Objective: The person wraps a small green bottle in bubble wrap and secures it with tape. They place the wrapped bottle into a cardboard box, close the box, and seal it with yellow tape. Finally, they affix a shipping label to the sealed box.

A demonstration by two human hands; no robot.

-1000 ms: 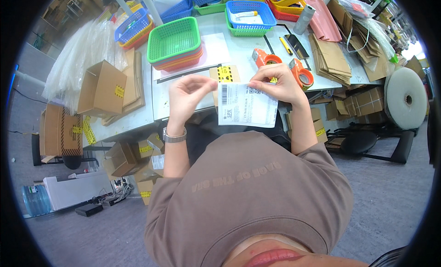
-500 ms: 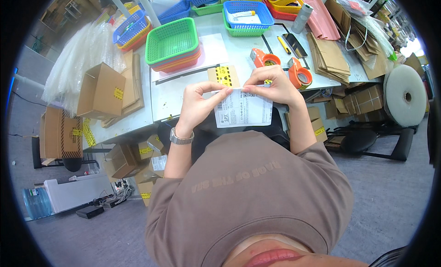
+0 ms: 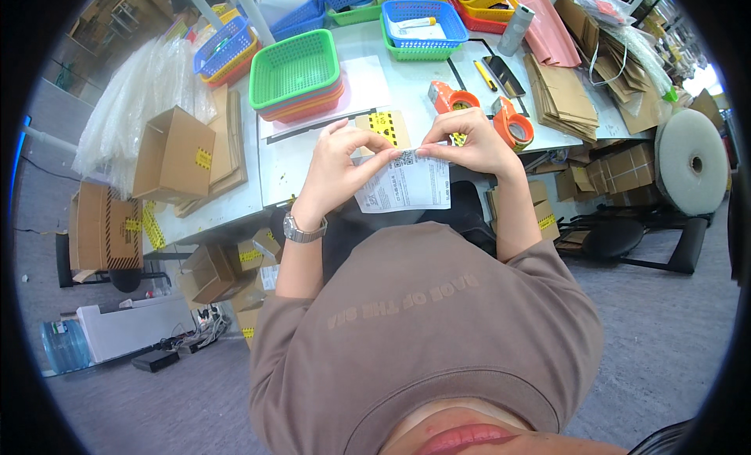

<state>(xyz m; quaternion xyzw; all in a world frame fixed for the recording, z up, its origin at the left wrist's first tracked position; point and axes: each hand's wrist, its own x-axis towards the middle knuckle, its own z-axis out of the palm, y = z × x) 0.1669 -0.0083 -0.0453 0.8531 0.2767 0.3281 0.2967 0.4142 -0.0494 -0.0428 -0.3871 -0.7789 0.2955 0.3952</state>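
Note:
A white printed shipping label (image 3: 407, 187) hangs between my two hands, just off the table's near edge. My left hand (image 3: 348, 159) pinches its upper edge with thumb and forefinger, the other fingers loosely curled. Close beside it, my right hand (image 3: 469, 142) pinches the same edge between thumb and fingertips. Behind the label, a small brown cardboard box (image 3: 400, 126) with yellow-and-black tape lies on the table (image 3: 285, 169); its near part is hidden by my hands and the label.
Two orange tape dispensers (image 3: 512, 126) lie right of my hands, with a yellow cutter (image 3: 486, 76) and a phone (image 3: 504, 75) beyond. Stacked baskets (image 3: 293, 71) stand at the left back. An open carton (image 3: 170, 158) sits at the left edge, flat cardboard (image 3: 559, 103) at the right.
The label has shifted slightly left and turned between my fingers, its codes now showing near my fingertips. My left hand's fingers have lifted a little; both hands keep pinching.

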